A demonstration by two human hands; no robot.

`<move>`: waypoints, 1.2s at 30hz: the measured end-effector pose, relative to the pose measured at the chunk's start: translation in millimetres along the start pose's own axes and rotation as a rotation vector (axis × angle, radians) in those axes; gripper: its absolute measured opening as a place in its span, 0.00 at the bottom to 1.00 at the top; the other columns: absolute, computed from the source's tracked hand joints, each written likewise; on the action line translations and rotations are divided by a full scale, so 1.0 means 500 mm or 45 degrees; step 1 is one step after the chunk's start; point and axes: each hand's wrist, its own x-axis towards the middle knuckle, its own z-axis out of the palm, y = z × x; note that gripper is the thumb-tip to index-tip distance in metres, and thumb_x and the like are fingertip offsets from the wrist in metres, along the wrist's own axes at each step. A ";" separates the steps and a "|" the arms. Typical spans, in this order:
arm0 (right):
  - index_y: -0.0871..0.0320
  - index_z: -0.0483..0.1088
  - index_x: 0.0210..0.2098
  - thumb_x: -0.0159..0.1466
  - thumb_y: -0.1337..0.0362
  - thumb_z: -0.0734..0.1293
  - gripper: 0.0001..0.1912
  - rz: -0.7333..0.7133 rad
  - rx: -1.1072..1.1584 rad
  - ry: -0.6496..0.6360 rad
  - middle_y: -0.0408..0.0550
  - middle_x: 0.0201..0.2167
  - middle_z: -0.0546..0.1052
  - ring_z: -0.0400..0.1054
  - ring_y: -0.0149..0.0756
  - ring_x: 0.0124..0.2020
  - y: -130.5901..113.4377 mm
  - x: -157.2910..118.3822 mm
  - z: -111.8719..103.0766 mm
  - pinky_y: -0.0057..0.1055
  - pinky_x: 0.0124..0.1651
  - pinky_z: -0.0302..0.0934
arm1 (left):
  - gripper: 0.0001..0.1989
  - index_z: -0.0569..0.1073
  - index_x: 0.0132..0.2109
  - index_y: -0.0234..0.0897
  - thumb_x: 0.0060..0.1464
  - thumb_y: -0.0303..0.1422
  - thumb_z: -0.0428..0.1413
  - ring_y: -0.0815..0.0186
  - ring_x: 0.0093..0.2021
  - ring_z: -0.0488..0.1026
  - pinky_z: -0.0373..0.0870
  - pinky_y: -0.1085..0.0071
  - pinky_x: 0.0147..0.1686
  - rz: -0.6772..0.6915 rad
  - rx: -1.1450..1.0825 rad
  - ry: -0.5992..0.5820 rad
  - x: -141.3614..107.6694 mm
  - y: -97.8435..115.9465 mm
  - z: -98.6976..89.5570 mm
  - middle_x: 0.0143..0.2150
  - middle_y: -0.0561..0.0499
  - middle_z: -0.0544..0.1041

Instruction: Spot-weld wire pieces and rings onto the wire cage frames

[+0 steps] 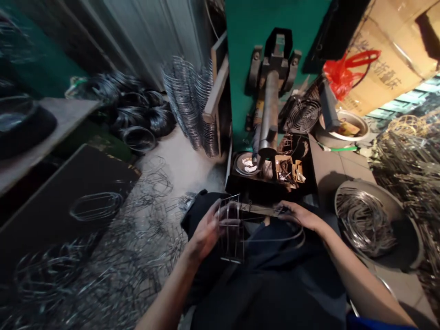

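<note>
My left hand [205,233] is closed around a small wire rack [237,243] of thin, bright rods, held above my lap. Some of its fingers show through the gaps between the rods. A long wire loop [282,239] with a rounded end stretches from the rack toward the right. At the upper part of that loop, my right hand [302,215] pinches the wire with its fingers bent. Whether loop and rack are joined, I cannot tell. Dark cloth [271,284] covers my lap below both hands.
Ahead stands a green machine [240,46] with a thick metal cylinder [270,110] jutting toward me. Beneath it, a dark tray [237,183] holds small boxes. A basin [414,243] with wire pieces sits right. Loose wires [137,266] litter the left floor; stacked wire parts [187,101] stand beyond.
</note>
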 end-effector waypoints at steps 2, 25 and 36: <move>0.56 0.74 0.43 0.58 0.44 0.73 0.23 -0.004 -0.081 0.002 0.48 0.37 0.79 0.72 0.41 0.37 0.031 0.010 0.009 0.34 0.40 0.67 | 0.38 0.66 0.64 0.43 0.50 0.43 0.69 0.53 0.47 0.80 0.75 0.60 0.46 -0.140 0.054 0.038 -0.018 -0.061 -0.020 0.65 0.36 0.69; 0.56 0.60 0.17 0.54 0.35 0.72 0.33 -0.334 0.179 0.699 0.41 0.18 0.58 0.51 0.31 0.24 -0.093 0.104 -0.123 0.30 0.27 0.47 | 0.47 0.58 0.71 0.43 0.49 0.39 0.70 0.75 0.17 0.66 0.69 0.76 0.13 0.276 0.218 0.264 0.162 -0.038 0.133 0.31 0.60 0.66; 0.56 0.55 0.16 0.53 0.39 0.75 0.34 -0.345 0.308 0.667 0.39 0.18 0.55 0.47 0.29 0.22 -0.076 0.137 -0.144 0.29 0.26 0.44 | 0.49 0.55 0.72 0.43 0.49 0.41 0.69 0.76 0.15 0.65 0.67 0.76 0.12 0.276 0.197 0.250 0.181 -0.046 0.135 0.31 0.62 0.64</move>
